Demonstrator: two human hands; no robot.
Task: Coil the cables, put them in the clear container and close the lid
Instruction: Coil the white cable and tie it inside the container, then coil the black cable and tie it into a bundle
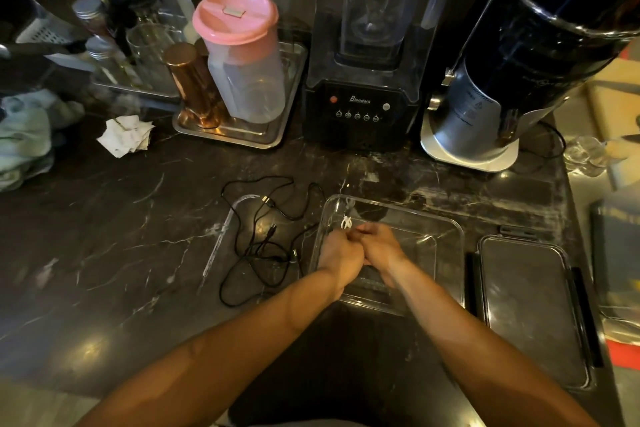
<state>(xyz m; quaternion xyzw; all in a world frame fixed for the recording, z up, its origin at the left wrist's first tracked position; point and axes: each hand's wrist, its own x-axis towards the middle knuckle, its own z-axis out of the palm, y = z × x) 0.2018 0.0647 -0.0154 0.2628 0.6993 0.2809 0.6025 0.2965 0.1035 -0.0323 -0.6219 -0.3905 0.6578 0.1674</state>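
A clear rectangular container (446,229) stands on the dark marble counter in front of me. Both hands meet above it: my left hand (341,251) and my right hand (379,244) are closed together on a small coiled white cable (346,222), whose loops stick out above the fingers. A loose tangle of black cables (266,239) lies on the counter just left of the container. The container's lid (530,308), clear with dark clips, lies flat to the right of it.
Behind stand a black blender (363,104) and a dark grinder (485,107). A steel tray (242,135) with a pink-lidded jug and copper cups sits back left, next to crumpled paper (126,135). A clear strip (225,229) lies left of the black cables.
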